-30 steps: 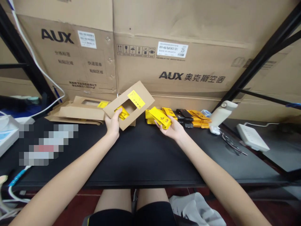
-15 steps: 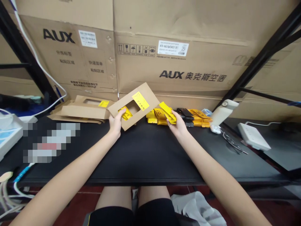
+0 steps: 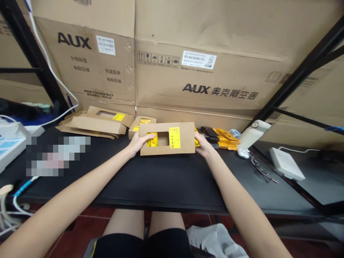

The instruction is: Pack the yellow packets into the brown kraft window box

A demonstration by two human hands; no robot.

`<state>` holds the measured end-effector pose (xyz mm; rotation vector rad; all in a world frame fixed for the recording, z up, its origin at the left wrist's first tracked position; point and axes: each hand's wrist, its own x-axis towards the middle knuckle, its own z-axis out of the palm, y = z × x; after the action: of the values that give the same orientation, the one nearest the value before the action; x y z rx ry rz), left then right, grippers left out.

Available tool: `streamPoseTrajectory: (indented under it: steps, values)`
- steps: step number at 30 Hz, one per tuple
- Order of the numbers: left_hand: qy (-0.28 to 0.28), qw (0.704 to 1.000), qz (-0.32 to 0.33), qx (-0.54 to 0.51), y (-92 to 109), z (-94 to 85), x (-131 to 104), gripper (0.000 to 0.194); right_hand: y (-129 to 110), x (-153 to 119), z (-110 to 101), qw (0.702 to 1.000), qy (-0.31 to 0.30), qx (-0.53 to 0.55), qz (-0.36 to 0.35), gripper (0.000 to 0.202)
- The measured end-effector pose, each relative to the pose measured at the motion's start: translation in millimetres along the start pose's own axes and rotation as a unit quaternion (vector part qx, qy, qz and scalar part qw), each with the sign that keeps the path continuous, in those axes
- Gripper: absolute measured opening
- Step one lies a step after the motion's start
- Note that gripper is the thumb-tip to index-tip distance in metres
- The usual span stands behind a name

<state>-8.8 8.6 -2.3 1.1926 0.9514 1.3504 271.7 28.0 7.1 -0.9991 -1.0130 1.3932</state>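
On my left, flat boxes (image 3: 99,122) lie stacked on the tabletop (image 3: 166,182). My left hand (image 3: 138,142) grips the windowed box (image 3: 167,138), now level rather than tilted; my right hand (image 3: 202,145) has pushed its yellow packet in, fingers closed on the box's open end. Spare packets (image 3: 225,138) lie beyond.

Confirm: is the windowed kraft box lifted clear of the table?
No, the windowed kraft box rests on the black table, left hand and right hand at its ends.
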Motion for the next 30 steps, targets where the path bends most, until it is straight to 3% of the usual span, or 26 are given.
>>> streamPoseTrajectory:
  steps: [6, 14, 23, 30]
  values:
    - [0.014, 1.0, 0.017, 0.006, -3.4, -0.4, 0.0, 0.058, 5.6, -1.0, -0.8, 0.999, -0.048, -0.012, 0.004, 0.031]
    - [-0.04, 0.999, -0.006, 0.02, -1.5, 3.1, -4.9, 0.053, 10.1, -10.1, 9.1, 0.998, -0.038, -0.005, 0.051, 0.019]
    - [-0.043, 0.999, 0.029, 0.015, -11.4, -3.1, 2.8, 0.054, 3.7, -14.2, 4.0, 0.995, -0.098, 0.02, 0.011, 0.044]
    - [-0.031, 0.999, 0.025, 0.012, -6.9, -3.6, 3.5, 0.055, 4.7, -18.9, 29.4, 0.999, -0.03, 0.015, 0.005, 0.025]
